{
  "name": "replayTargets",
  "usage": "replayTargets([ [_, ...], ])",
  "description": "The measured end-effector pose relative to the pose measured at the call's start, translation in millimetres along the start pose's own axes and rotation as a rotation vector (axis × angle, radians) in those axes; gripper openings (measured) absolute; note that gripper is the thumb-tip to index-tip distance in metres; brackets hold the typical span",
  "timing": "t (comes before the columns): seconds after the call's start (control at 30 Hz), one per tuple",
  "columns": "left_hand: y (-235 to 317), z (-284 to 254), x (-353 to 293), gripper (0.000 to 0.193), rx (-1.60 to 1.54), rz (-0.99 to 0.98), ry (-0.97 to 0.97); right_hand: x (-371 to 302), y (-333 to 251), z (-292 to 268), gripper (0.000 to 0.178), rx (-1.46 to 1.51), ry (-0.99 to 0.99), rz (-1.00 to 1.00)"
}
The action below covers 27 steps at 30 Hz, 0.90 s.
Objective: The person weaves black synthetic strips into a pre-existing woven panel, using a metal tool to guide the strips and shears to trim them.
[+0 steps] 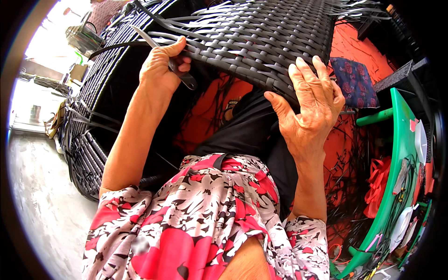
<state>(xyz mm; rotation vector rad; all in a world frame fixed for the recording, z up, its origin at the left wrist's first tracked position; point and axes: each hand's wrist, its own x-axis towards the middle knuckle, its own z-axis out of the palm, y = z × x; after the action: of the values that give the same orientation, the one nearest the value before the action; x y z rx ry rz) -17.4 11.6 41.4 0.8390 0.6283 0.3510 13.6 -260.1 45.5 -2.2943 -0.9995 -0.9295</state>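
A dark grey woven wicker panel of flat plastic strips spans the top middle, with its near edge toward me. My left hand is closed around a knife; its curved silver blade points up and left, and the dark handle end sticks out below my fingers. The thumb of this hand lies at the panel's left edge, beside loose strips. On the panel's near right corner rests my right hand, fingers stretched flat over the weave and thumb apart at the edge.
A larger black woven frame stands at my left. At right are a green plastic table or stool with small tools, a red bag and a dark patterned cushion. Cut black strips litter the red floor covering.
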Motion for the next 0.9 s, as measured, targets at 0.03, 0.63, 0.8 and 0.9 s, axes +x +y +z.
replayTargets([
  [0.03, -4, 2, -2, 0.014, -0.005, 0.009, -0.016, 0, 0, -2, 0.043, -0.055, -0.022, 0.004],
  [0.63, -12, 14, -5, 0.027, 0.102, -0.031, -0.462, 100, -8, 36, 0.055, -0.233, -0.026, -0.341],
  [0.8, -24, 17, 6, 0.035, 0.167, -0.024, -0.456, 122, 15, 39, 0.055, -0.332, -0.339, -0.323],
  [0.9, -30, 24, -8, 0.035, 0.09, -0.1, -0.421, 157, 11, 25, 0.055, 0.127, -0.333, 0.052],
])
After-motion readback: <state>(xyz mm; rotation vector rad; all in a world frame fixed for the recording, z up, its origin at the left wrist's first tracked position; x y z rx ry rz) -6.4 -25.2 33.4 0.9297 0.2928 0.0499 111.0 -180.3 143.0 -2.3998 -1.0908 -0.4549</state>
